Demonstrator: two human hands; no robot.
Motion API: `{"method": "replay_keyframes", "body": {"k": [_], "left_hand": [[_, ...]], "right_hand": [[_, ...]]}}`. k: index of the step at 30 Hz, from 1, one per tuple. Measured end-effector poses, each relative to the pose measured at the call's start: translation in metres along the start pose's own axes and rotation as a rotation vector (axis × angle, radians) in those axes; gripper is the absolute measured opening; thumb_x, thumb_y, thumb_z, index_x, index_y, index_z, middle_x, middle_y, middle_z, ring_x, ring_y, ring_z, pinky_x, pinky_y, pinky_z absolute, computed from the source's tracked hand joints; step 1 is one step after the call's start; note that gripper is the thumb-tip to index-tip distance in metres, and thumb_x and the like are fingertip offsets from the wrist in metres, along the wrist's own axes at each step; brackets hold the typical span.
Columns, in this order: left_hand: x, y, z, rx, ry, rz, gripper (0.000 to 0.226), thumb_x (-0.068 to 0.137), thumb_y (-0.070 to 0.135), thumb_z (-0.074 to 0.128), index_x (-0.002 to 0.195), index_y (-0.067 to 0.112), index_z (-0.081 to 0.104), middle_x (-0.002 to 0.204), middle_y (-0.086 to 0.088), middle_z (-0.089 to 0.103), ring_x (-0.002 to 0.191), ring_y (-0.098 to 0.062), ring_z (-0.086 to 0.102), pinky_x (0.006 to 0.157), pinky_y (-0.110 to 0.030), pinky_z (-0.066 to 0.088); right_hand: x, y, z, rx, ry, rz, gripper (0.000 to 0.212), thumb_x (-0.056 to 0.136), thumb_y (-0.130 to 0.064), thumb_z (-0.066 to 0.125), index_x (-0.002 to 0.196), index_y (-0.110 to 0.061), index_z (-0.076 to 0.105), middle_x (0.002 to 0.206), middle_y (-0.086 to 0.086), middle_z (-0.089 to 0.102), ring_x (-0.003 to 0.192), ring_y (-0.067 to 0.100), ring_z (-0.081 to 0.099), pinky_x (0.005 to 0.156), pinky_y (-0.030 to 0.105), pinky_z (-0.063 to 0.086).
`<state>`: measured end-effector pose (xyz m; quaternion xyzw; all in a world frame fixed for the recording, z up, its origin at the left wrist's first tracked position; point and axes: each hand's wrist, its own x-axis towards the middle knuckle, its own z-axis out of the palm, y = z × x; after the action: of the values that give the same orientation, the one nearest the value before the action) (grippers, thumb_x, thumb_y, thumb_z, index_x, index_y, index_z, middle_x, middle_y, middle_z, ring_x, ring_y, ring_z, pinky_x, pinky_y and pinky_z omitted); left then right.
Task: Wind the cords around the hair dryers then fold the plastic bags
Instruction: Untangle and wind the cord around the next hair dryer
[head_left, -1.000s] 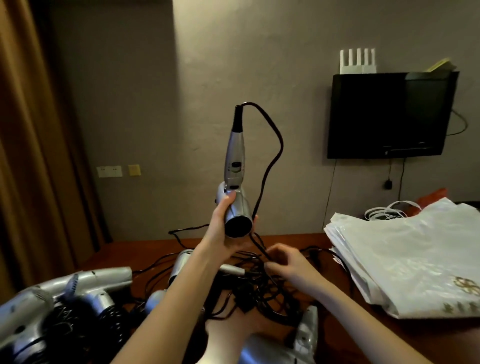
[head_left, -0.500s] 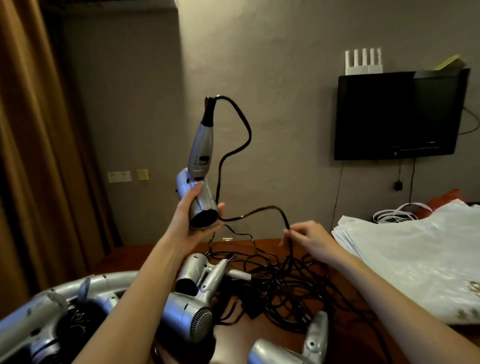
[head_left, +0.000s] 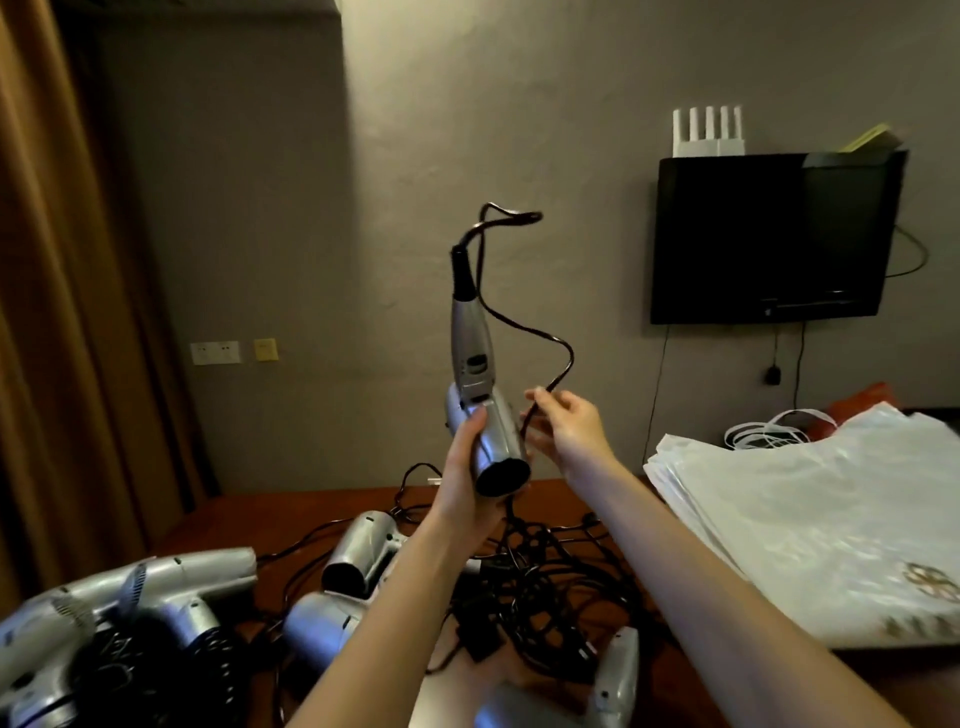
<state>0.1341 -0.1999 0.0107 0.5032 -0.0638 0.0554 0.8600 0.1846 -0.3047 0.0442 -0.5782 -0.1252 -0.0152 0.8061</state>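
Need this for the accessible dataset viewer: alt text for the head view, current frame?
A person's left hand holds a silver hair dryer up, handle pointing upward, while the right hand pinches its black cord beside the barrel. Below, more hair dryers and tangled cords lie on a dark wooden table, with stacked white plastic bags on the right.

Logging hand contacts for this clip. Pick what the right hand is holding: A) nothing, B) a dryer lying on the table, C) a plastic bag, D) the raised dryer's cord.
D: the right hand pinches the black cord beside the raised hair dryer, which the left hand holds.
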Motion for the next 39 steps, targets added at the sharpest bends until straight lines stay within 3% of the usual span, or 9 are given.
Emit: {"method": "replay_keyframes", "body": {"k": [4, 8, 14, 20, 25, 28, 31, 34, 39], "left_hand": [[-0.001, 0.01, -0.006, -0.083, 0.17, -0.085, 0.058, 0.073, 0.052, 0.062, 0.109, 0.007, 0.059, 0.077, -0.008, 0.063, 0.068, -0.02, 0.059, 0.062, -0.03, 0.048], [-0.007, 0.028, -0.019, -0.055, 0.239, -0.155, 0.059, 0.069, 0.054, 0.066, 0.095, 0.002, 0.06, 0.07, -0.009, 0.06, 0.06, -0.02, 0.056, 0.06, -0.029, 0.044], [-0.016, 0.058, -0.041, 0.008, 0.381, -0.13, 0.048, 0.086, 0.051, 0.062, 0.092, 0.003, 0.057, 0.072, -0.011, 0.063, 0.067, -0.022, 0.058, 0.062, -0.031, 0.051], [-0.031, 0.096, -0.073, -0.027, 0.451, 0.004, 0.041, 0.087, 0.046, 0.064, 0.098, 0.007, 0.056, 0.081, -0.01, 0.057, 0.07, -0.02, 0.056, 0.065, -0.031, 0.05], [-0.04, 0.092, -0.083, -0.084, 0.45, 0.011, 0.045, 0.085, 0.048, 0.065, 0.101, 0.008, 0.052, 0.095, -0.012, 0.056, 0.08, -0.02, 0.058, 0.061, -0.027, 0.058], [-0.041, 0.091, -0.082, -0.036, 0.443, 0.017, 0.045, 0.086, 0.05, 0.062, 0.1, 0.009, 0.052, 0.095, -0.013, 0.057, 0.08, -0.022, 0.059, 0.07, -0.03, 0.055], [-0.042, 0.091, -0.092, 0.096, 0.433, -0.021, 0.044, 0.087, 0.05, 0.061, 0.108, 0.013, 0.053, 0.094, -0.014, 0.064, 0.083, -0.029, 0.065, 0.068, -0.034, 0.057], [-0.042, 0.072, -0.097, 0.141, 0.43, -0.071, 0.046, 0.083, 0.045, 0.065, 0.114, 0.011, 0.055, 0.1, -0.02, 0.067, 0.088, -0.033, 0.065, 0.085, -0.046, 0.055], [-0.026, 0.027, -0.063, -0.067, 0.269, -0.113, 0.077, 0.065, 0.049, 0.066, 0.13, 0.009, 0.052, 0.121, -0.027, 0.061, 0.097, -0.034, 0.064, 0.089, -0.041, 0.05]], "right_hand": [[-0.035, 0.072, -0.011, -0.041, -0.142, 0.159, 0.019, 0.099, -0.019, 0.049, 0.087, -0.013, 0.063, 0.083, 0.001, 0.065, 0.078, 0.011, 0.06, 0.067, 0.024, 0.049], [-0.053, 0.102, -0.04, -0.686, -0.393, -0.121, 0.02, 0.097, -0.024, 0.053, 0.081, -0.02, 0.065, 0.077, -0.008, 0.066, 0.073, 0.002, 0.06, 0.068, 0.018, 0.042], [-0.028, 0.112, -0.075, -1.341, -0.514, -0.342, 0.02, 0.096, -0.021, 0.053, 0.11, -0.019, 0.068, 0.107, 0.0, 0.067, 0.101, 0.016, 0.06, 0.083, 0.026, 0.043], [-0.007, 0.11, -0.108, -1.359, -0.354, -0.234, 0.021, 0.096, -0.024, 0.056, 0.106, -0.014, 0.072, 0.105, -0.001, 0.072, 0.102, 0.017, 0.066, 0.084, 0.024, 0.045], [-0.019, 0.104, -0.072, -1.157, -0.51, -0.265, 0.034, 0.087, -0.02, 0.067, 0.121, -0.017, 0.062, 0.116, -0.005, 0.063, 0.107, 0.006, 0.056, 0.093, 0.018, 0.042], [-0.02, 0.114, -0.053, -1.214, -0.408, -0.24, 0.027, 0.092, -0.021, 0.062, 0.117, -0.012, 0.066, 0.113, 0.002, 0.067, 0.106, 0.014, 0.06, 0.092, 0.023, 0.044], [-0.012, 0.105, -0.052, -1.09, -0.271, -0.212, 0.017, 0.093, -0.021, 0.061, 0.096, -0.013, 0.075, 0.094, 0.001, 0.074, 0.09, 0.012, 0.066, 0.079, 0.021, 0.047], [0.002, 0.079, -0.048, -0.782, -0.211, -0.158, 0.024, 0.096, -0.018, 0.057, 0.076, -0.016, 0.07, 0.07, -0.002, 0.073, 0.068, 0.017, 0.066, 0.066, 0.027, 0.05], [0.012, 0.027, -0.034, -0.332, -0.081, -0.053, 0.028, 0.1, -0.017, 0.048, 0.078, -0.008, 0.062, 0.065, 0.004, 0.068, 0.048, 0.01, 0.05, 0.047, 0.016, 0.043]]}}
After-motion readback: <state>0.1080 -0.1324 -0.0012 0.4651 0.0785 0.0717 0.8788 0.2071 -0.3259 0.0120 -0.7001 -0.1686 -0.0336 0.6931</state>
